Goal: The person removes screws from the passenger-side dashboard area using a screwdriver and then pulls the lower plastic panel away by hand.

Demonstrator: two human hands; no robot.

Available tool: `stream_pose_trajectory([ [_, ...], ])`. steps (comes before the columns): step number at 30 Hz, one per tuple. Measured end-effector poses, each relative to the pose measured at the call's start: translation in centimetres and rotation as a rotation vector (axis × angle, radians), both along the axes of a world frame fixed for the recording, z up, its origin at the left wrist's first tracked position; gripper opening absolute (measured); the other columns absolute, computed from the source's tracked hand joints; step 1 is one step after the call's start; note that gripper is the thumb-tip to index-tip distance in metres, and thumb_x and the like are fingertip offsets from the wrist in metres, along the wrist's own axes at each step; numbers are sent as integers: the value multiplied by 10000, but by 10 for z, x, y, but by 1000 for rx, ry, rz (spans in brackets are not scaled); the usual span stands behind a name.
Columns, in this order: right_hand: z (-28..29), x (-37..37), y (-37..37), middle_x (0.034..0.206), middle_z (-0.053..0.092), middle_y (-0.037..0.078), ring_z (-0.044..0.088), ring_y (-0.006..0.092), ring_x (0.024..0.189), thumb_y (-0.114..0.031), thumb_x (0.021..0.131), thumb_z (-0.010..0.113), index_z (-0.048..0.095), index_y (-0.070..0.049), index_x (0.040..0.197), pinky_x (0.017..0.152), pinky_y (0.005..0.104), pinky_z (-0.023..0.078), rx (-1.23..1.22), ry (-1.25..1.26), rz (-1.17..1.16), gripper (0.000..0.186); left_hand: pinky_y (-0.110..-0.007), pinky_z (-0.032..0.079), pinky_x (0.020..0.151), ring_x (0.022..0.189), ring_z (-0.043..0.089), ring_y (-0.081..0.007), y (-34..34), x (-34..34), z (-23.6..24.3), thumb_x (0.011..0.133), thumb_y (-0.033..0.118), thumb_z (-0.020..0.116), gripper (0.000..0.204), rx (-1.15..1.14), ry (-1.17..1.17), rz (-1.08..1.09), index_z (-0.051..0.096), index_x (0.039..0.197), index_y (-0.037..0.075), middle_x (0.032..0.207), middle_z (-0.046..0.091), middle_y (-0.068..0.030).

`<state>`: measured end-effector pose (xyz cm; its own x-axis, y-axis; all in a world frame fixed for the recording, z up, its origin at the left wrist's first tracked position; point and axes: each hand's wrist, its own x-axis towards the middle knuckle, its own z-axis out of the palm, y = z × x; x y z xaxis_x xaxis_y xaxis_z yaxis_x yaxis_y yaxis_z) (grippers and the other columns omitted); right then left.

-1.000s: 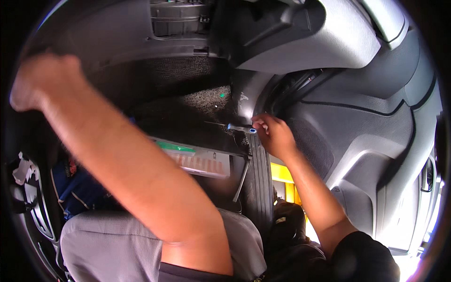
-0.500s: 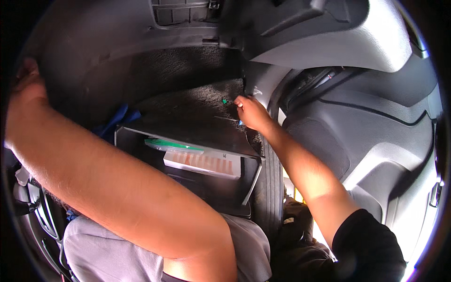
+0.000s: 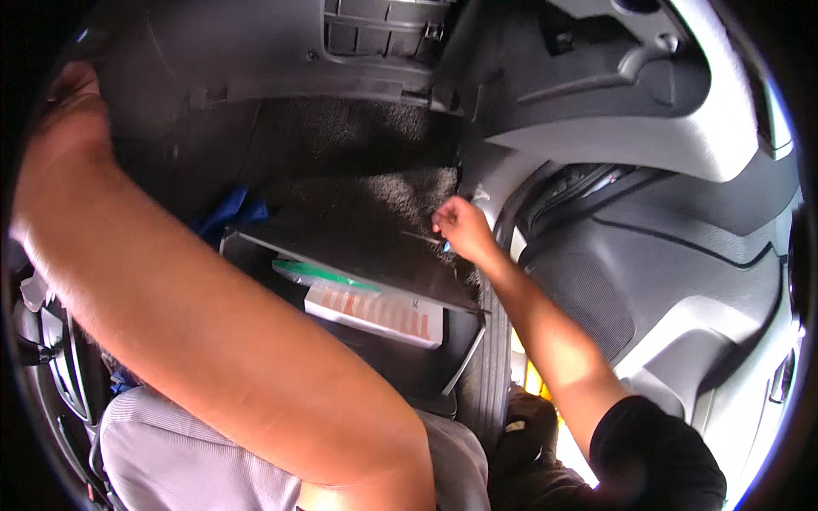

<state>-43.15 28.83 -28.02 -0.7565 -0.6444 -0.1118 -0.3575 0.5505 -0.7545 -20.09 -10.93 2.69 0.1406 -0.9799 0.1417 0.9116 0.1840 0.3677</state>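
Inside a car, my right hand [image 3: 461, 226] is over the dark carpet [image 3: 417, 192] of the footwell, beside the door sill. Its fingers are pinched together; what they hold, if anything, is hidden. A small light-blue bit [image 3: 446, 246] shows under that hand. My left hand [image 3: 78, 89] reaches far left against the dark dashboard, its fingers in shadow and hard to read. Between my arms sits an open black bin-like compartment [image 3: 464, 358]. In it lie a white box [image 3: 375, 313] with a striped side and a clear bag with a green strip [image 3: 317, 274].
A blue cloth-like thing [image 3: 234, 211] lies left of the compartment. The grey seat [image 3: 196, 439] is below my left arm. At right stands the open door [image 3: 682, 255] with its grey panel. Above is a ribbed opening [image 3: 383, 30] in the dashboard.
The view has shifted, so things sit lower in it. A small green bit on the carpet beside my right hand no longer shows. That hand's fingers have curled in more.
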Motion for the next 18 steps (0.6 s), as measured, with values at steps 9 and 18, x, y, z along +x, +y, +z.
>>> stream_pose_trajectory([
  [9,180,33,30,659,395,-13,357,86,534,-120,893,556,480,3,1273,454,248,262,-777,-675,-426,406,-466,452,817,806,501,-241,50,-26,0,998,188,394,249,38,2,-92,505,1089,-14,888,499,-99],
  [18,229,24,4,649,403,-33,331,63,513,-110,934,554,425,-135,734,461,241,269,-537,-802,-436,239,-511,432,881,948,461,-269,71,-24,5,1026,211,366,308,-21,-55,-139,447,1211,-22,1058,471,-132],
])
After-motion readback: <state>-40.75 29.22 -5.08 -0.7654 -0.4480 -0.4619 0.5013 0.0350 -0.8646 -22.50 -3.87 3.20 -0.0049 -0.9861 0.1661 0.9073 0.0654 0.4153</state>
